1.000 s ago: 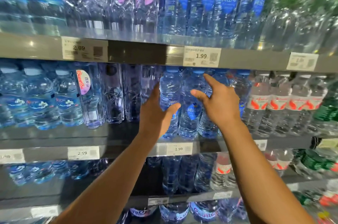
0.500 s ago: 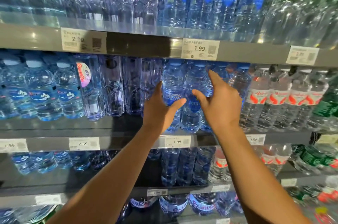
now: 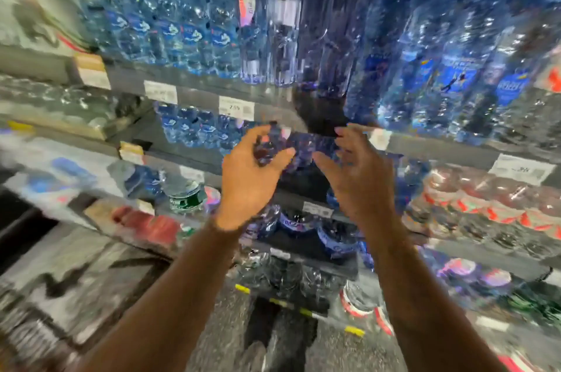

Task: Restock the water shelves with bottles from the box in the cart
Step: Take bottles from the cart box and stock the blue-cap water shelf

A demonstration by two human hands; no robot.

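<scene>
The view is blurred and tilted. My left hand point(image 3: 252, 180) and my right hand point(image 3: 361, 180) hang side by side in front of the water shelves, fingers spread, holding nothing. Both are clear of the bottles. Above and right of them stands a row of blue-labelled water bottles point(image 3: 449, 80) on a grey shelf point(image 3: 440, 150). A dark gap point(image 3: 321, 116) shows on that shelf just above my hands. The cart and its box are out of view.
Smaller blue-labelled bottles point(image 3: 182, 35) fill the upper left, tall clear bottles point(image 3: 285, 28) the middle. Red-labelled bottles point(image 3: 485, 207) crowd the lower right shelves. A price tag point(image 3: 236, 108) hangs on a shelf edge. Speckled floor point(image 3: 227, 326) lies below.
Both hands have let go of the blue-labelled bottles and drawn back and down from the shelf. The camera has swung down and tilted, blurring the view.
</scene>
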